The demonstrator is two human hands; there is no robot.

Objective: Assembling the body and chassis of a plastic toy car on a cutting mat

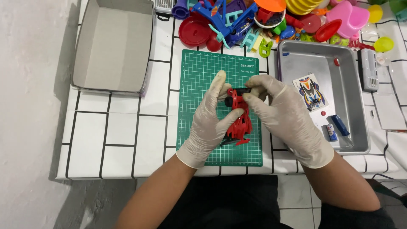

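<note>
So we've got both gloved hands up over the green cutting mat (199, 85), working on a little red toy car (239, 123). Our left hand (210, 123) is cupped around the car's side and underside, fingers loosely curled with the index sticking up, so the car sits held above the middle of the mat. Our right hand (282, 110) is pinched tight with thumb and fingertips on a black wheel (242, 91) at the car's top end. Just to the right sits a metal tray (356, 127) with a sticker sheet (311, 91) and a couple of small batteries (336, 129) in it. An empty grey box (112, 46) sits off left, and a heap of colourful plastic toys (271, 19) runs along the back.
</note>
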